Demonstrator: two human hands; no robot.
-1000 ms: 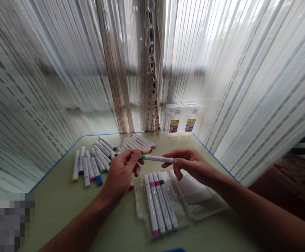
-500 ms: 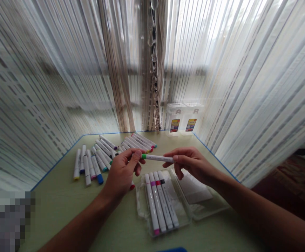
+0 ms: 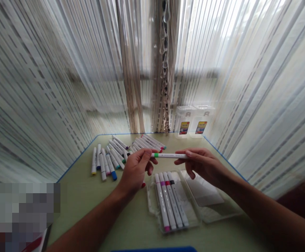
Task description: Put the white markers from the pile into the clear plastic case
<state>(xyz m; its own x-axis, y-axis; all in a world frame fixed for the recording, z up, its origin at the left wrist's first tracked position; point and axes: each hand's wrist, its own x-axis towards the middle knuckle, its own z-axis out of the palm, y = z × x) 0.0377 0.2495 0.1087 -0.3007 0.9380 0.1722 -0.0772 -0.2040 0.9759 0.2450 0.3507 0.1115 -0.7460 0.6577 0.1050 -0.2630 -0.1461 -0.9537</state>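
Observation:
Both hands hold one white marker with a green band (image 3: 168,155) level above the table. My left hand (image 3: 136,169) pinches its left end by the green band. My right hand (image 3: 202,164) pinches its right end. Below them lies an open clear plastic case (image 3: 194,213) with several white markers (image 3: 171,201) side by side in its left half. A red-tipped marker (image 3: 143,184) peeks out under my left hand.
Several loose markers (image 3: 107,162) lie at the table's back left, more (image 3: 148,142) at the back middle. Two clear boxes with yellow labels (image 3: 193,120) stand at the back by the curtains (image 3: 63,87). The pale green table has a blue edge (image 3: 76,159).
The view has shifted so everything sits further right in the picture. The hands hold the marker the same way, held a little more level.

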